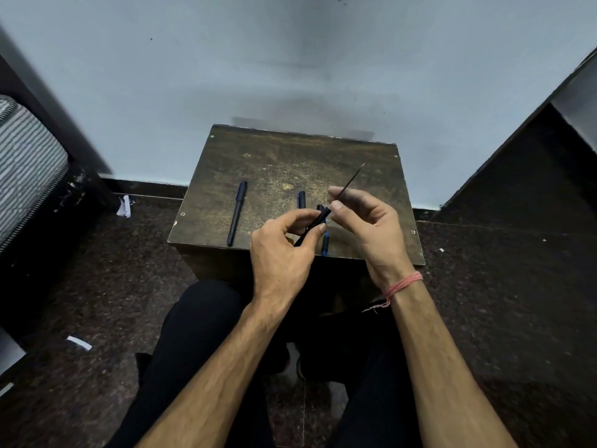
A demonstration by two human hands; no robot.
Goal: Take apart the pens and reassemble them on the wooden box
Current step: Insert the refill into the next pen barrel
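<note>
A dark wooden box (281, 163) stands against the wall in front of my knees. My left hand (281, 253) pinches a black pen barrel (318, 219) above the box's near edge. My right hand (365, 221) holds a thin dark refill (350, 181) between thumb and forefinger, its tip pointing up and to the right. The refill's lower end is right at the barrel's open end. A whole dark blue pen (237, 213) lies on the left of the box. A blue pen piece (301, 199) and a blue part (325, 243) lie partly hidden behind my hands.
A pale blue wall rises behind the box. Striped bedding (26, 163) is at the left, and dark furniture (517, 176) stands at the right. Scraps of paper (124, 206) lie on the dark speckled floor. My black-trousered legs are below the box.
</note>
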